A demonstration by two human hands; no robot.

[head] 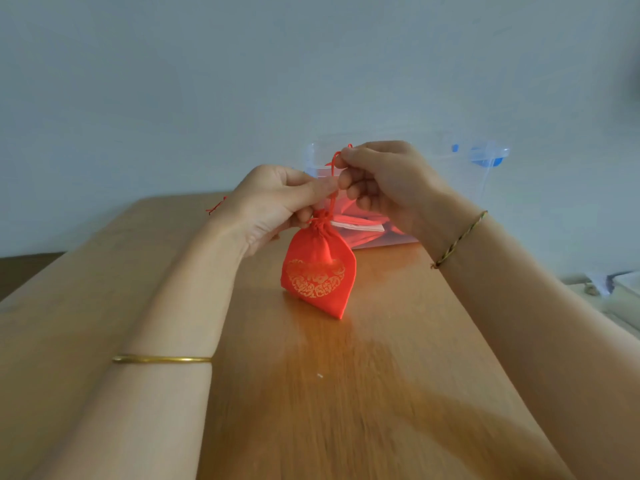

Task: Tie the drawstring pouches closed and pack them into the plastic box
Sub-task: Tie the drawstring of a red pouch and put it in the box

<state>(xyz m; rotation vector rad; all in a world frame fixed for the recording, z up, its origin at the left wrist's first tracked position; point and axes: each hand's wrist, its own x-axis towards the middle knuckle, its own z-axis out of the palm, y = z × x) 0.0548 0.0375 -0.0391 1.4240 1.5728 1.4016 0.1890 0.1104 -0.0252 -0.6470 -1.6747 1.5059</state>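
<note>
A red drawstring pouch [318, 271] with a gold heart print hangs just above the wooden table [346, 393], its neck gathered tight. My left hand [273, 206] pinches the red drawstring close above the neck. My right hand [384, 181] pinches the same drawstring [333, 168] higher up, with a short end poking out above the fingers. Behind my hands stands the clear plastic box [450, 188]; red pouches [356, 225] show through its wall.
The box's blue latch [490, 160] is at its right end. A loose red string end [216, 206] shows past my left wrist. Pale objects [609, 285] lie off the table's right side. A wall stands right behind the box.
</note>
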